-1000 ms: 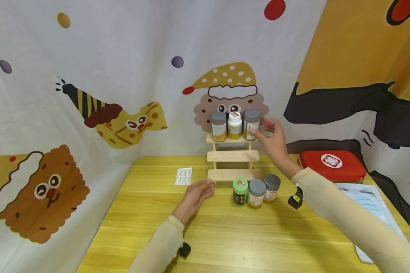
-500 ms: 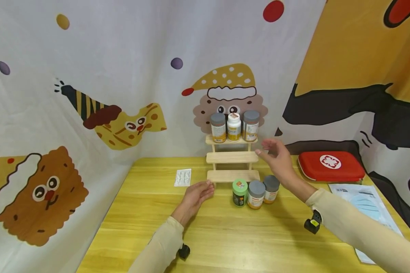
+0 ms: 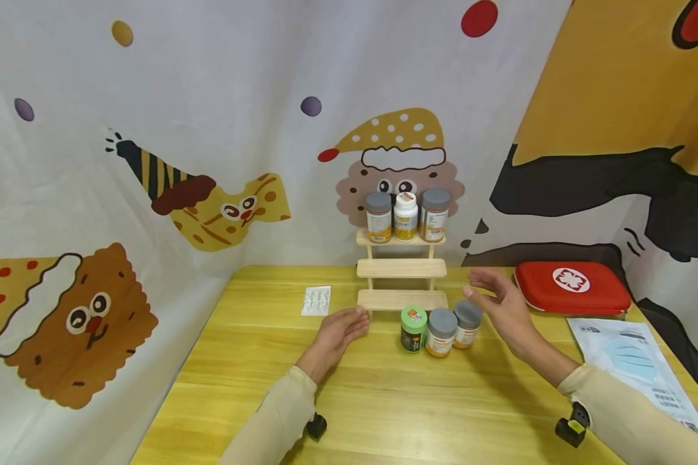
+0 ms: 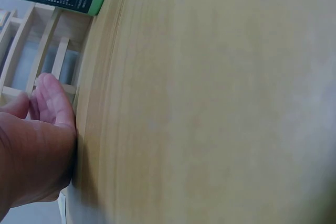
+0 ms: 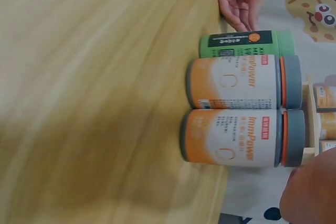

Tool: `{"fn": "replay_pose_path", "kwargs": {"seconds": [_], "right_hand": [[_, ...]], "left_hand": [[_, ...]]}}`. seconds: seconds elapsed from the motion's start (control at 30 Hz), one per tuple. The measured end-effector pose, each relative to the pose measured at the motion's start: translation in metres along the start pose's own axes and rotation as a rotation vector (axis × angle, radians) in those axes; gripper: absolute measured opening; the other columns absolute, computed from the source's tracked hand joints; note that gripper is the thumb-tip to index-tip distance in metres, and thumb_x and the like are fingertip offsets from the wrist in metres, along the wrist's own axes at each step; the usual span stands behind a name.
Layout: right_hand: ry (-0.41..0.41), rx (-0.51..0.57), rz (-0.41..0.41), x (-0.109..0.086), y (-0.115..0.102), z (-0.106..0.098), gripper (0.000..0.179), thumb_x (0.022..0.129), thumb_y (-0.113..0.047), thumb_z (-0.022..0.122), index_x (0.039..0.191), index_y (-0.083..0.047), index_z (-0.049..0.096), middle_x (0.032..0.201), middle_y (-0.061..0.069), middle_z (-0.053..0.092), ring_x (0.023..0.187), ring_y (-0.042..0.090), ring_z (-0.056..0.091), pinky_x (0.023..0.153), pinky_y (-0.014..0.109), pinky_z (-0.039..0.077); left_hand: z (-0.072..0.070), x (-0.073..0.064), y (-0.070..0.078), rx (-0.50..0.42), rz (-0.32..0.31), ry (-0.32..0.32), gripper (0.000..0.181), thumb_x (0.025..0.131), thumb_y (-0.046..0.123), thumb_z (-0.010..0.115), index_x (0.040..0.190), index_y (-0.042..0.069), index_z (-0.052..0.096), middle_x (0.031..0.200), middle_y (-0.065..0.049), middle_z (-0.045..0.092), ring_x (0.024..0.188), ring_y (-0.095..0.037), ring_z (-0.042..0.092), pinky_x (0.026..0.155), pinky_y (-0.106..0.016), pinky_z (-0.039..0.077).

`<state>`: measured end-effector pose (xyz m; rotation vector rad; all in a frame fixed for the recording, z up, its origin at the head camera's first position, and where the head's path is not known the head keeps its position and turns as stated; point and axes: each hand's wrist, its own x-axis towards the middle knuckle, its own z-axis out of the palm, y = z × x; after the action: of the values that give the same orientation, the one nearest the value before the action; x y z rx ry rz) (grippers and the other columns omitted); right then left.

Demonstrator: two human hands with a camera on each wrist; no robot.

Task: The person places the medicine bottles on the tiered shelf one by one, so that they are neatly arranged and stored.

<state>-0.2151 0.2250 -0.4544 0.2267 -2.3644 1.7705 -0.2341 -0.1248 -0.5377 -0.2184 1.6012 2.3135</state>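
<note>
A small three-step wooden rack point(image 3: 401, 267) stands at the back of the table. On its top step are a grey-lidded bottle point(image 3: 379, 217), a white bottle point(image 3: 406, 217) and another grey-lidded bottle point(image 3: 435, 216). In front of the rack stand a green-lidded jar point(image 3: 413, 329) and two grey-lidded supplement jars, the middle one point(image 3: 441, 333) and the right one point(image 3: 467, 324). My left hand point(image 3: 340, 332) rests on the table by the rack's lower left corner, fingers relaxed and holding nothing. My right hand point(image 3: 503, 307) hovers just right of the right jar, fingers loosely bent, nothing held.
A red first-aid case point(image 3: 593, 288) lies at the back right, with a packaged face mask point(image 3: 634, 368) in front of it. A white blister pack point(image 3: 316, 301) lies left of the rack. Behind the table hangs a printed cloth point(image 3: 267, 97).
My right hand has let go of the top step's right bottle and come down, towards me, to beside the right front jar. My left hand has stayed in place.
</note>
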Motion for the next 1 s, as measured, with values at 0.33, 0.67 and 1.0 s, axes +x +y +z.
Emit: {"fn": "replay_pose_path", "kwargs": {"seconds": [0.33,0.67,1.0], "right_hand": [[-0.175,0.066,-0.071,-0.016,0.019,-0.012,0.055,0.106,-0.012,0.066,0.155,-0.001,0.044,0.152,0.003,0.058,0.134,-0.001,0.056,0.106,0.005,0.048],[-0.316,0.088,-0.119,-0.023,0.036,-0.019,0.063,0.105,-0.005,0.063,0.161,0.001,0.034,0.164,0.015,0.047,0.143,-0.005,0.048,0.113,0.002,0.039],[-0.366,0.115,-0.145,-0.022,0.046,-0.017,0.063,0.104,-0.001,0.063,0.161,-0.002,0.037,0.158,-0.012,0.051,0.14,-0.005,0.051,0.113,0.004,0.041]], "left_hand": [[0.0,0.0,-0.002,-0.006,0.01,0.017,0.038,0.106,0.016,0.065,0.136,-0.007,0.061,0.115,-0.01,0.076,0.108,-0.019,0.075,0.105,-0.032,0.063],[0.003,0.003,-0.003,-0.006,0.008,0.029,0.036,0.106,0.015,0.065,0.134,-0.008,0.062,0.109,-0.007,0.077,0.102,-0.016,0.075,0.104,-0.032,0.064],[0.003,0.004,-0.002,-0.008,0.005,0.03,0.034,0.106,0.015,0.066,0.132,-0.007,0.063,0.105,-0.004,0.077,0.101,-0.015,0.076,0.099,-0.028,0.066]]}}
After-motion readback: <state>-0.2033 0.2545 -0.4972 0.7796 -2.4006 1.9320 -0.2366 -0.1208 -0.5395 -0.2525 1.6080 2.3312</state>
